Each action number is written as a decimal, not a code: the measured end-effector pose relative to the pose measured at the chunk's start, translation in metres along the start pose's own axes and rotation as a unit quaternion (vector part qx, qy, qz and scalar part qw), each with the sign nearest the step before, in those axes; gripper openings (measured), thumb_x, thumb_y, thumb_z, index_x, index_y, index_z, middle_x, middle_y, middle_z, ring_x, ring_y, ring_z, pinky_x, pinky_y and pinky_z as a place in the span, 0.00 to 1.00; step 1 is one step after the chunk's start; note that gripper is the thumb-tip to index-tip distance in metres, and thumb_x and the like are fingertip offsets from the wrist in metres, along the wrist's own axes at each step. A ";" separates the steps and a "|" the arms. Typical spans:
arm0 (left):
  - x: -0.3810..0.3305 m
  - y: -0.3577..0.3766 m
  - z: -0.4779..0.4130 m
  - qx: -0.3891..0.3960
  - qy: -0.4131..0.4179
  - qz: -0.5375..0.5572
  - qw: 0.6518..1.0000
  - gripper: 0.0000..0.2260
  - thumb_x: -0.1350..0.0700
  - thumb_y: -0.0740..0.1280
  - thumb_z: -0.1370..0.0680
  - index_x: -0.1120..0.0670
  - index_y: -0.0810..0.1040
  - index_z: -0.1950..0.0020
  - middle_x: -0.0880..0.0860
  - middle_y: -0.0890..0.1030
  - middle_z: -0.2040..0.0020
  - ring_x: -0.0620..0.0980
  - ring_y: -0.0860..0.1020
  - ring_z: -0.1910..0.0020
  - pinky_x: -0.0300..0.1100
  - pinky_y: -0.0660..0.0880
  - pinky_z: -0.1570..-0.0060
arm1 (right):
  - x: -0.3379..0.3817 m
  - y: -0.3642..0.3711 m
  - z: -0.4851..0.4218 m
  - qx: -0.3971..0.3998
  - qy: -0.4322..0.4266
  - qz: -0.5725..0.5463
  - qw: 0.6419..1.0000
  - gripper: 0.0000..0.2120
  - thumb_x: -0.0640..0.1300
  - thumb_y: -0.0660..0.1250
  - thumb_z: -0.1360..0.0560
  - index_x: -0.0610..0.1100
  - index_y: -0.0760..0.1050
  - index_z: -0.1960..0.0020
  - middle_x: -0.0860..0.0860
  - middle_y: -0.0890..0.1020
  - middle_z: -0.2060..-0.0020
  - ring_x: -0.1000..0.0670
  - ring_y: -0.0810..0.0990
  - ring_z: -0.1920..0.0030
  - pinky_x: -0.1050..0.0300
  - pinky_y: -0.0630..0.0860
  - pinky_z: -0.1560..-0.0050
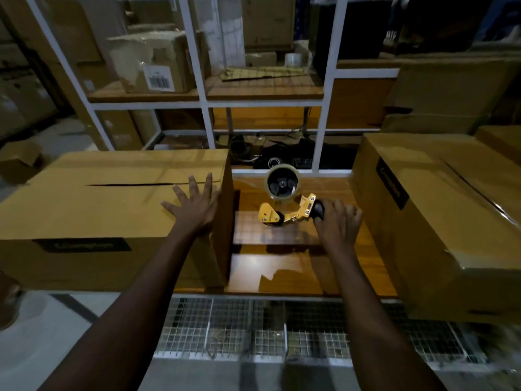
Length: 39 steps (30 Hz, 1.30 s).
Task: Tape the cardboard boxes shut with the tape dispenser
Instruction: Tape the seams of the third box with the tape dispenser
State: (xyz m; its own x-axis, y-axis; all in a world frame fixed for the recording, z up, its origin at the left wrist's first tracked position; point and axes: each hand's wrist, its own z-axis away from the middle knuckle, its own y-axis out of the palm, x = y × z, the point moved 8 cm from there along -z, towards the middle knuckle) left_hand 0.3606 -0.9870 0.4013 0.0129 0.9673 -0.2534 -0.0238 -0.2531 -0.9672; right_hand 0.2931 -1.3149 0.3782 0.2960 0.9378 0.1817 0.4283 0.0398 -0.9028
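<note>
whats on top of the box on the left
The left hand lies flat on the left box, fingers spread, beside its open seam. The flaps hide the inside.

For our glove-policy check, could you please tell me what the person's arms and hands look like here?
The left arm and right arm are bare, with no sleeve in view. The left hand and right hand wear no gloves. No watch, bracelet or ring shows, though the light is dim.

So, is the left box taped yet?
Seemingly not: left box flaps lie folded down, but a dark open slit runs along their seam. No tape visible.
</note>
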 end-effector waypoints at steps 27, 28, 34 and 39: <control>0.459 -0.116 -0.094 0.019 -0.089 -0.014 0.996 0.27 0.36 0.48 0.18 0.40 0.52 0.20 0.52 0.46 0.19 0.64 0.62 0.26 0.61 0.65 0.32 | 0.496 -0.011 -0.001 0.066 -0.149 -0.075 0.984 0.33 0.70 0.57 0.30 0.49 0.66 0.34 0.44 0.73 0.41 0.41 0.70 0.42 0.45 0.64 0.45; 0.462 -0.119 -0.097 0.020 -0.076 -0.009 0.997 0.27 0.36 0.49 0.18 0.40 0.53 0.20 0.52 0.46 0.19 0.63 0.64 0.26 0.58 0.67 0.33 | 0.502 -0.006 0.001 0.074 -0.152 -0.080 0.982 0.34 0.71 0.56 0.30 0.49 0.66 0.34 0.44 0.73 0.41 0.41 0.70 0.42 0.44 0.64 0.45; 0.476 -0.113 -0.096 0.027 -0.043 0.015 0.999 0.28 0.34 0.49 0.19 0.40 0.52 0.20 0.49 0.45 0.18 0.61 0.63 0.26 0.57 0.66 0.33 | 0.517 0.008 0.011 0.106 -0.143 -0.137 0.974 0.39 0.73 0.49 0.33 0.49 0.66 0.33 0.44 0.72 0.40 0.41 0.69 0.40 0.43 0.64 0.43; 0.447 -0.110 -0.076 0.011 -0.034 0.012 0.999 0.27 0.38 0.48 0.17 0.45 0.52 0.19 0.52 0.44 0.19 0.62 0.66 0.27 0.55 0.67 0.34 | 0.512 0.000 0.005 0.090 -0.128 -0.160 0.975 0.36 0.74 0.54 0.29 0.48 0.69 0.35 0.43 0.74 0.42 0.40 0.70 0.41 0.44 0.64 0.43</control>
State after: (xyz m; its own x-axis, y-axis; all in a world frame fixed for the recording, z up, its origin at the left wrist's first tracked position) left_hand 0.4446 -0.5286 0.3928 -0.0568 0.9601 -0.2737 -0.0451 -0.2763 -0.9600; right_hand 0.4403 -0.8336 0.4695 -0.0615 0.9220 0.3822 0.3008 0.3822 -0.8737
